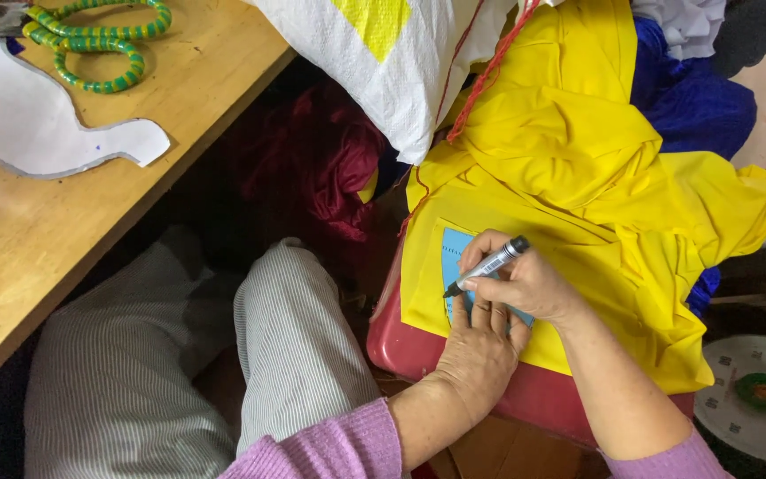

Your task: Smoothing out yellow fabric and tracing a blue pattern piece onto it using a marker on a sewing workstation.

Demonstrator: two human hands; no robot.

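Note:
Yellow fabric (569,168) lies draped over a red stool (409,346) to my right. On the fabric sits a light blue paper template (454,253). My left hand (480,350) presses flat on the template and fabric, fingers spread. My right hand (525,279) grips a grey marker pen (489,264), its dark tip touching the template's edge. Both forearms wear pink sleeves.
A wooden table (63,222) at left carries a white cut-out pattern (37,120) and scissors with green-wrapped handles (99,40). A white and yellow sack (392,62), dark red cloth (329,160) and blue cloth (693,98) lie around. A round white dial (755,399) sits low right.

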